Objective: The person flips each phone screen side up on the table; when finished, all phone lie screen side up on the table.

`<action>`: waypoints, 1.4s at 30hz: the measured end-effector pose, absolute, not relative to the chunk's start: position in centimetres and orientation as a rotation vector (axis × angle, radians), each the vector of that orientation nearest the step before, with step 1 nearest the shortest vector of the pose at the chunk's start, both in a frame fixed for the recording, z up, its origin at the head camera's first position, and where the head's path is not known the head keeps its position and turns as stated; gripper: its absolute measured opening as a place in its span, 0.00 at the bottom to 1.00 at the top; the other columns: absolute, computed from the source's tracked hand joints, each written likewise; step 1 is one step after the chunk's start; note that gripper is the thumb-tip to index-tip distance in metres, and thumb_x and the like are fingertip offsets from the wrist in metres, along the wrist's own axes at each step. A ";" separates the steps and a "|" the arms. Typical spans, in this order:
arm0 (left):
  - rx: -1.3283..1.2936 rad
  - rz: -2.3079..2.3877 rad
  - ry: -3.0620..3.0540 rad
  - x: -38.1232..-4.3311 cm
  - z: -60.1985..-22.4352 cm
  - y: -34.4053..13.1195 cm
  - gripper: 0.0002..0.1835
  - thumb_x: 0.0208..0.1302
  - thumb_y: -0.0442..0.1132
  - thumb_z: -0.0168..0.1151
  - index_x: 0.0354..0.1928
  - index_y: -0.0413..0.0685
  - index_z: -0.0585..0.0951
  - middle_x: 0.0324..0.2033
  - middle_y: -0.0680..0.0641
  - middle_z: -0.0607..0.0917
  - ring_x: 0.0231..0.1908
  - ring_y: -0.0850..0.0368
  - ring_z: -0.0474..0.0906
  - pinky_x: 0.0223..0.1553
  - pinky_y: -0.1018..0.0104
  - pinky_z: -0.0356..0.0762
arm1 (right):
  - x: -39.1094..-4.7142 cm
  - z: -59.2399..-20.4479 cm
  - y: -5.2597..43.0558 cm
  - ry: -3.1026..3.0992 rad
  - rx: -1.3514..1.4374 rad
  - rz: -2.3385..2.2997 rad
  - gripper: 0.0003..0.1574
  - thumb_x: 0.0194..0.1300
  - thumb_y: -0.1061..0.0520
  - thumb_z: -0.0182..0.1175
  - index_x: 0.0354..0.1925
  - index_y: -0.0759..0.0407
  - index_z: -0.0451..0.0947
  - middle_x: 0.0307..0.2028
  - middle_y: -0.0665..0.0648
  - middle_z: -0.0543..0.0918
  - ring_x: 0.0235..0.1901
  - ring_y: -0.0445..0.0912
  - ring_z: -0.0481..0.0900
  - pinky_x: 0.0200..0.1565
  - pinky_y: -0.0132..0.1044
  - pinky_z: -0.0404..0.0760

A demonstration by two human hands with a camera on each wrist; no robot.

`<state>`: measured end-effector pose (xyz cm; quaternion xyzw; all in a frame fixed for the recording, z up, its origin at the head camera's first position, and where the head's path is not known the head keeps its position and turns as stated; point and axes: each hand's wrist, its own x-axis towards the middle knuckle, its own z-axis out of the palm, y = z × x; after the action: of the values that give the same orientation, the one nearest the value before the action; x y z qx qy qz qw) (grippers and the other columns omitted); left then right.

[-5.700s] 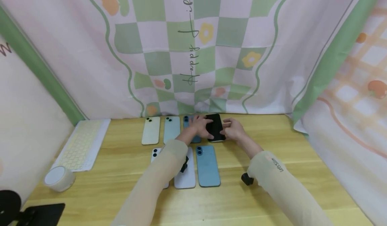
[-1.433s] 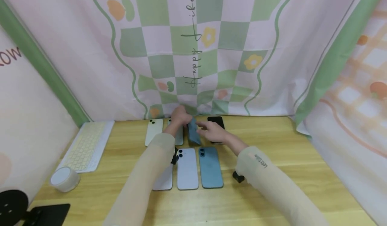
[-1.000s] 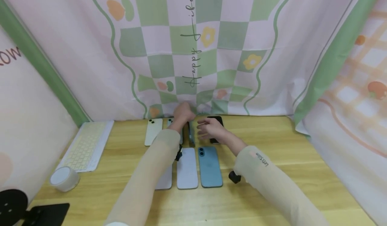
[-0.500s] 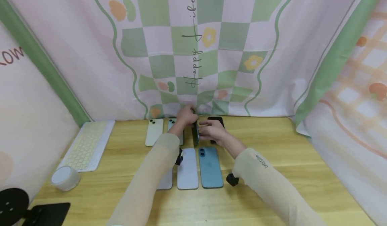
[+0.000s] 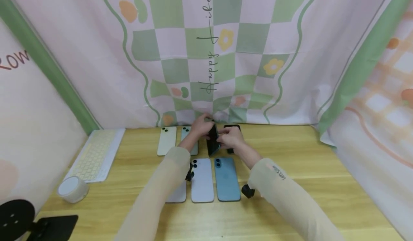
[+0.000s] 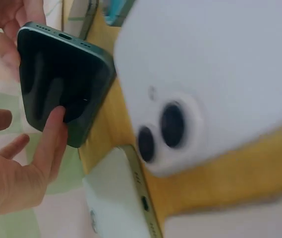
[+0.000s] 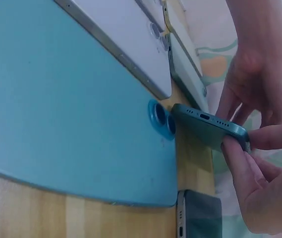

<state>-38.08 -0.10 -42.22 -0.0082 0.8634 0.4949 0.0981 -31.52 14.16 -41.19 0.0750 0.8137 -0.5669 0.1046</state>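
Near the far edge of the desk (image 5: 277,144), my right hand (image 5: 233,138) pinches a tilted phone (image 5: 212,141); left hand (image 5: 200,127), fingers (image 6: 49,139) straight, touches its screen (image 6: 46,72); likely slick, fragile; best held edgewise.

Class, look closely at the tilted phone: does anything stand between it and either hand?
Nothing visible does. The right hand grips the tilted phone by its edge, and the left hand is right at its screen, with no other thing between them.

The held smartphone (image 6: 64,77) had a smooth, glossy screen (image 6: 46,69); the tabletop (image 5: 222,219) looked like grained wood, the curtain (image 5: 200,58) like matt cloth.
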 end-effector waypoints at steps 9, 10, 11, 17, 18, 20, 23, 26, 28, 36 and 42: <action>0.464 0.905 2.795 -37.3 -43.0 -2.4 0.31 0.65 0.38 0.63 0.72 0.46 0.75 0.69 0.41 0.79 0.70 0.42 0.74 0.74 0.48 0.71 | -31.7 -42.4 14.8 2.386 0.291 -1.685 0.28 0.67 0.70 0.59 0.65 0.70 0.77 0.55 0.73 0.84 0.45 0.54 0.89 0.46 0.42 0.91; 0.516 0.798 2.802 -37.3 -43.1 -2.6 0.32 0.66 0.41 0.64 0.73 0.47 0.74 0.71 0.41 0.77 0.73 0.41 0.69 0.77 0.46 0.65 | -31.7 -42.5 14.9 2.385 0.297 -1.685 0.28 0.66 0.70 0.59 0.64 0.70 0.77 0.54 0.73 0.85 0.43 0.52 0.89 0.47 0.42 0.91; 0.556 0.697 2.800 -37.2 -43.2 -2.9 0.33 0.66 0.43 0.65 0.74 0.49 0.73 0.74 0.43 0.74 0.76 0.40 0.65 0.80 0.43 0.59 | -31.8 -42.6 15.0 2.386 0.303 -1.683 0.28 0.66 0.70 0.59 0.64 0.71 0.77 0.53 0.72 0.85 0.41 0.50 0.88 0.47 0.42 0.91; 0.579 0.411 2.728 -36.7 -43.7 -4.1 0.42 0.67 0.58 0.67 0.80 0.63 0.63 0.82 0.48 0.60 0.83 0.37 0.46 0.81 0.29 0.40 | -31.6 -42.8 15.0 2.383 0.306 -1.631 0.29 0.68 0.69 0.59 0.67 0.69 0.75 0.60 0.72 0.81 0.47 0.54 0.88 0.50 0.42 0.90; 0.580 0.398 2.726 -36.7 -43.7 -4.2 0.43 0.67 0.60 0.67 0.80 0.64 0.62 0.82 0.48 0.60 0.83 0.37 0.45 0.80 0.29 0.40 | -31.6 -42.7 14.9 2.386 0.303 -1.617 0.30 0.68 0.68 0.59 0.67 0.69 0.74 0.62 0.72 0.80 0.50 0.56 0.88 0.51 0.43 0.90; 0.586 0.375 2.725 -36.5 -43.7 -4.3 0.45 0.66 0.63 0.67 0.81 0.65 0.60 0.82 0.49 0.60 0.83 0.37 0.44 0.80 0.28 0.39 | -31.4 -42.7 14.6 2.397 0.287 -1.585 0.32 0.68 0.67 0.60 0.70 0.69 0.71 0.66 0.72 0.77 0.54 0.59 0.86 0.51 0.43 0.90; 0.584 0.348 2.729 -36.3 -43.6 -4.4 0.46 0.65 0.64 0.67 0.81 0.66 0.60 0.82 0.48 0.61 0.84 0.37 0.43 0.80 0.28 0.38 | -31.2 -42.6 14.2 2.445 0.241 -1.509 0.37 0.67 0.67 0.62 0.72 0.67 0.68 0.70 0.71 0.74 0.58 0.61 0.84 0.50 0.42 0.90; 0.566 0.337 2.732 -36.1 -43.4 -4.4 0.46 0.65 0.64 0.67 0.81 0.66 0.60 0.82 0.48 0.61 0.84 0.38 0.41 0.80 0.29 0.36 | -31.1 -42.5 13.9 2.493 0.202 -1.439 0.40 0.65 0.66 0.63 0.74 0.65 0.65 0.71 0.70 0.73 0.57 0.61 0.83 0.46 0.41 0.89; 0.556 0.333 2.733 -36.1 -43.4 -4.3 0.46 0.64 0.64 0.67 0.81 0.67 0.60 0.82 0.48 0.61 0.84 0.39 0.40 0.81 0.29 0.35 | -31.2 -42.4 13.7 2.518 0.182 -1.394 0.41 0.65 0.65 0.63 0.75 0.65 0.64 0.71 0.70 0.72 0.57 0.60 0.82 0.45 0.41 0.88; 0.523 0.320 2.742 -36.3 -43.8 -4.3 0.47 0.63 0.65 0.69 0.81 0.69 0.60 0.82 0.48 0.61 0.84 0.39 0.41 0.80 0.27 0.35 | -31.3 -42.0 13.2 2.586 0.086 -1.211 0.44 0.65 0.60 0.65 0.75 0.67 0.62 0.72 0.71 0.71 0.67 0.63 0.75 0.64 0.52 0.81; 0.501 0.310 2.712 -36.6 -43.9 -4.4 0.47 0.64 0.64 0.68 0.81 0.70 0.59 0.83 0.49 0.56 0.84 0.39 0.37 0.80 0.28 0.31 | -31.3 -41.9 12.9 2.575 0.033 -1.145 0.43 0.68 0.57 0.63 0.75 0.68 0.62 0.75 0.70 0.68 0.73 0.64 0.69 0.73 0.56 0.72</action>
<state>-36.55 -4.42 -43.92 0.1775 0.9608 0.1098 0.1823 -31.28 12.90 -41.87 0.0116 0.9017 -0.4011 0.1610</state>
